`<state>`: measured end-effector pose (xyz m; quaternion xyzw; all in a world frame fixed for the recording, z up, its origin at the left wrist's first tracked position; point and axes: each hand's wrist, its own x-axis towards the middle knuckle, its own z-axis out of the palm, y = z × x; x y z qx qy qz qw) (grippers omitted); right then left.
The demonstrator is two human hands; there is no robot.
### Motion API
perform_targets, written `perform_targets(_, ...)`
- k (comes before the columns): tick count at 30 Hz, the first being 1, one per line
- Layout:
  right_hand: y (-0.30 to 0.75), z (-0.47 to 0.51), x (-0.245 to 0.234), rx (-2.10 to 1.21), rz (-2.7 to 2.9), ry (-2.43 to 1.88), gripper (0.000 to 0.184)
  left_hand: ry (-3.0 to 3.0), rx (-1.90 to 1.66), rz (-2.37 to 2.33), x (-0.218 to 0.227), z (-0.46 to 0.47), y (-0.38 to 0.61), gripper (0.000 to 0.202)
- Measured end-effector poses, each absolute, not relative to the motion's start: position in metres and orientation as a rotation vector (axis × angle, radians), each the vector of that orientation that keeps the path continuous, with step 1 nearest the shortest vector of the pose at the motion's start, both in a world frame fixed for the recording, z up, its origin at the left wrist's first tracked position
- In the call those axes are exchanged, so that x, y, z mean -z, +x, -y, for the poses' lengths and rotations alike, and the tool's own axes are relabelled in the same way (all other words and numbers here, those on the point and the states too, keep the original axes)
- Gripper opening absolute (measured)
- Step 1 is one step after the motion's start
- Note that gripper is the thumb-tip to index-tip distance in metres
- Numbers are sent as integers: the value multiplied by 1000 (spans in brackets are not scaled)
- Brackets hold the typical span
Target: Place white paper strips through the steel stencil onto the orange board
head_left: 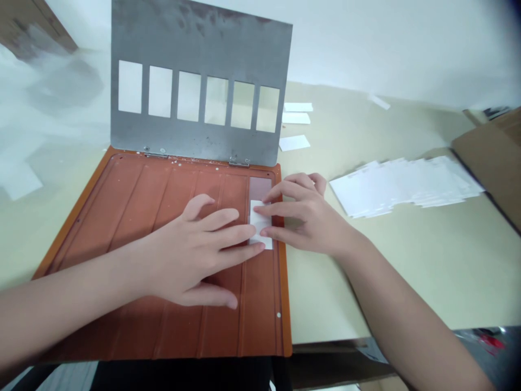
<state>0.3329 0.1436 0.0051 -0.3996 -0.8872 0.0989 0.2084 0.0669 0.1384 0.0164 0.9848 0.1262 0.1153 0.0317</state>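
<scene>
A small white rectangular card point(255, 214) lies in the rightmost channel of a reddish-brown tray point(163, 336). My left hand point(199, 250) reaches over the tray with its fingers spread, two fingertips touching the card's lower left part. From the right, my right hand point(307, 214) rests its fingertips on the card's right side, fingers apart and pressing rather than gripping. Just beyond the card, a greyish translucent strip point(259, 187) shows in the same channel. Hinged to the tray's far edge, a grey metal plate point(195, 43) with several rectangular cutouts stands raised.
White cards point(401, 184) lie fanned out on the pale yellow table point(427, 271) at right. Several loose white strips point(295, 143) sit beside the raised plate. A cardboard box point(492, 146) stands at the right edge. Clear plastic wrapping point(44, 114) covers the left side.
</scene>
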Motion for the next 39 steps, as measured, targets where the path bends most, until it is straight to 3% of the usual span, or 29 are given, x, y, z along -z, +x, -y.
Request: perform_targets(39,332,-142,-6,-301,2428,-1074,19,3056,-276,-520,-21,-128,68,65)
